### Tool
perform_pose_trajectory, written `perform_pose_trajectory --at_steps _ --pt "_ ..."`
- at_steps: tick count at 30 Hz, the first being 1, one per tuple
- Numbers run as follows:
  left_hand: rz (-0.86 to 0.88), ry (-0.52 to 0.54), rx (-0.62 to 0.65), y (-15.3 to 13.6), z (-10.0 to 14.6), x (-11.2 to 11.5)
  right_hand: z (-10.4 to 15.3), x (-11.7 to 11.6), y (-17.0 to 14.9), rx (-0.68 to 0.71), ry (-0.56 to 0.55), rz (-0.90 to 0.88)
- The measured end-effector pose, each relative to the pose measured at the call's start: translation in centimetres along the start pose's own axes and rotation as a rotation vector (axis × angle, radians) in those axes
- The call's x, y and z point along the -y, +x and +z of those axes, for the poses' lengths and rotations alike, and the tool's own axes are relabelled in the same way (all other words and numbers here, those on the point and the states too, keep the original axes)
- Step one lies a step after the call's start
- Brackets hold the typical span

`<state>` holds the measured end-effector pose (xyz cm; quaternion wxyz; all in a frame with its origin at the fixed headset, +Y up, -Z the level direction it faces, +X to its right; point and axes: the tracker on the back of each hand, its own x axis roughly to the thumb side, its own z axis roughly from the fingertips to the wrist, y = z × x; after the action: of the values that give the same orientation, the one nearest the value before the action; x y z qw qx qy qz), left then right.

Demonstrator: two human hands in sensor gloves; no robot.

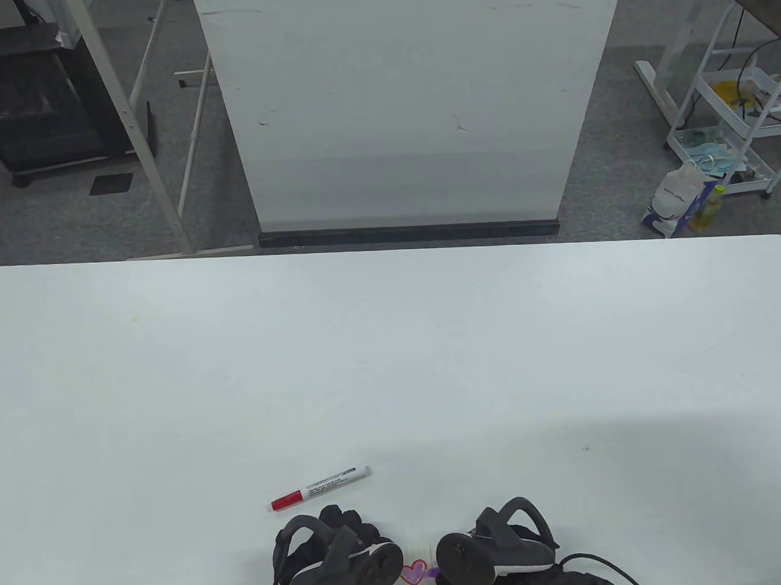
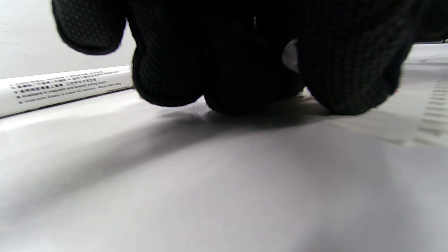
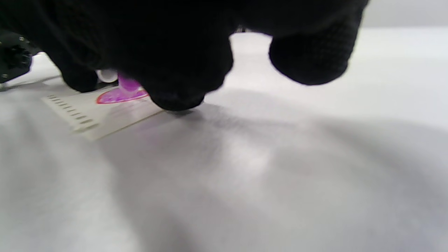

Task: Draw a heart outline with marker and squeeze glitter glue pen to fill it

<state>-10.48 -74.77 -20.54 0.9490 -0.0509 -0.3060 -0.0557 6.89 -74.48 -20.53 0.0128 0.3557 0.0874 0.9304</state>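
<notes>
A small sheet of paper point(image 1: 420, 551) lies at the table's near edge, between my hands. On it is a red heart outline point(image 1: 413, 572) partly filled with purple glitter. My right hand point(image 1: 486, 548) grips the glitter glue pen point(image 3: 127, 84), whose purple tip touches the heart point(image 3: 120, 96); the pen's body is hidden under my fingers. My left hand point(image 1: 339, 521) sits at the paper's left side, fingertips point(image 2: 164, 87) down on the table, holding nothing. The marker point(image 1: 320, 487), white with a red cap, lies on the table just beyond my left hand, and its barrel point(image 2: 63, 89) shows behind my fingers.
The white table point(image 1: 393, 369) stretches far ahead and to both sides. Beyond its far edge stand a white board point(image 1: 409, 106), a black cabinet point(image 1: 38, 106) at the left and a white cart point(image 1: 736, 120) at the right.
</notes>
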Motion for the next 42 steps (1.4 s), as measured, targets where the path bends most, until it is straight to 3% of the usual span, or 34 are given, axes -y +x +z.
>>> perform_pose_trajectory --at_steps 7,15,23,29,34,42 --pt "0.000 0.000 0.000 0.02 -0.01 0.01 0.16 0.12 -0.24 0.015 0.058 -0.044" --pt "0.001 0.000 0.000 0.00 0.00 0.00 0.08 0.09 -0.24 -0.001 -0.049 -0.007" --pt "0.001 0.000 0.001 0.00 0.00 0.00 0.03 0.04 -0.21 0.022 0.055 -0.030" --pt "0.001 0.000 0.000 0.00 0.01 0.00 0.09 0.07 -0.13 -0.005 -0.001 0.018" --pt "0.001 0.000 0.000 0.01 0.01 -0.01 0.11 0.00 -0.17 0.027 0.060 -0.039" --pt "0.002 -0.001 0.001 0.03 0.00 0.00 0.19 0.07 -0.21 -0.007 0.020 0.008"
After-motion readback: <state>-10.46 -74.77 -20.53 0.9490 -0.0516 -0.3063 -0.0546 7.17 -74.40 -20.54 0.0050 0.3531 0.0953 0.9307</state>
